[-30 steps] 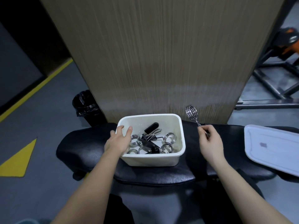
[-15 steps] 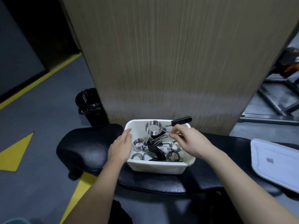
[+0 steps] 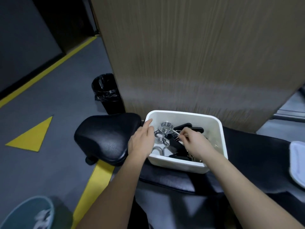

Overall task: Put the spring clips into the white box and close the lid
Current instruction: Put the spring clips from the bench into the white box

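Surface: black padded vinyl bench (image 3: 105,138), centre frame, before a tall wood-grain panel (image 3: 198,55).
Box: white rectangular plastic box (image 3: 221,138) on the bench, holding chrome coiled spring clips (image 3: 166,128) with black handles.
Left hand (image 3: 142,142): fingers spread loose on the box's left rim.
Right hand (image 3: 196,142): inside the box, fingertips pinched on one clip's wire arm.
Lid: flat white plastic lid (image 3: 297,162), right edge, off the box.

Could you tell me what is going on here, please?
A person is packing spring clips into a white box that sits on a black padded bench. The right hand is inside the box, pinching the wire handle of a clip and setting it among the others. The left hand rests on the box's left rim to steady it. The lid lies off to the right on the bench, so the box is not yet closed.
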The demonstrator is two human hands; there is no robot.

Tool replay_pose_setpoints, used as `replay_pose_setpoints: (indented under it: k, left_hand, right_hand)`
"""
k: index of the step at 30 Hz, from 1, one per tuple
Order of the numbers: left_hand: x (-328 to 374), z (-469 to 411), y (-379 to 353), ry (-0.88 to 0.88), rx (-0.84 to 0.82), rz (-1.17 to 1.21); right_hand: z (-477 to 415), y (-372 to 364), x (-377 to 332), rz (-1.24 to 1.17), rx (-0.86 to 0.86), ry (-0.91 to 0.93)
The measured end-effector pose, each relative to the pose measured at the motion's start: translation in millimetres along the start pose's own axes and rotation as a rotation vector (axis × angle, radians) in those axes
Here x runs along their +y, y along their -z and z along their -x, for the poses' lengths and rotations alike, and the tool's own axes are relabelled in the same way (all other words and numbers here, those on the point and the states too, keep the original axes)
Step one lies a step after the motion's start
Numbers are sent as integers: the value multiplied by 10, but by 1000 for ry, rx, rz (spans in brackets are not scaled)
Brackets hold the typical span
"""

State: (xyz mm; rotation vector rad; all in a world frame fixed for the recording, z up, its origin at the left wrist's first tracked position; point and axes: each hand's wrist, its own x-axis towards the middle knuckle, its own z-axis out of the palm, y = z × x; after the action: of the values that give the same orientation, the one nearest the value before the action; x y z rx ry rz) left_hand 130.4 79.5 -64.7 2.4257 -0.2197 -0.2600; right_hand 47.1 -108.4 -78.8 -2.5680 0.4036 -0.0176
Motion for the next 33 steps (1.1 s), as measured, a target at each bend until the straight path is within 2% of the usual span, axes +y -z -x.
replay_pose_setpoints:
  k: [3, 7, 12, 15, 20, 23, 27, 29, 33]
  left_hand:
    - [-9, 19, -4, 7, 6, 9]
    - [17, 29, 1, 28, 0, 31]
    - [40, 68, 11, 34, 4, 36]
    - [43, 94, 20, 36, 11, 47]
    - [56, 109, 24, 47, 2, 32]
    - [54, 98, 17, 51, 2, 27]
    - [39, 65, 17, 50, 0, 25]
    - [26, 69, 15, 49, 6, 23]
    - [10, 61, 12, 42, 11, 2]
  right_hand:
    - [3, -15, 3, 47, 23, 5]
    - [-15, -43, 12, 124, -35, 51]
    - [50, -31, 15, 60, 2, 312]
    - [48, -75, 19, -7, -41, 445]
    - [45, -98, 63, -38, -371, 271]
    - [77, -46, 14, 39, -364, 179]
    - [107, 140, -59, -54, -216, 97]
    - [114, 238, -10, -5, 6, 59]
    - [215, 384, 247, 71, 626, -81]
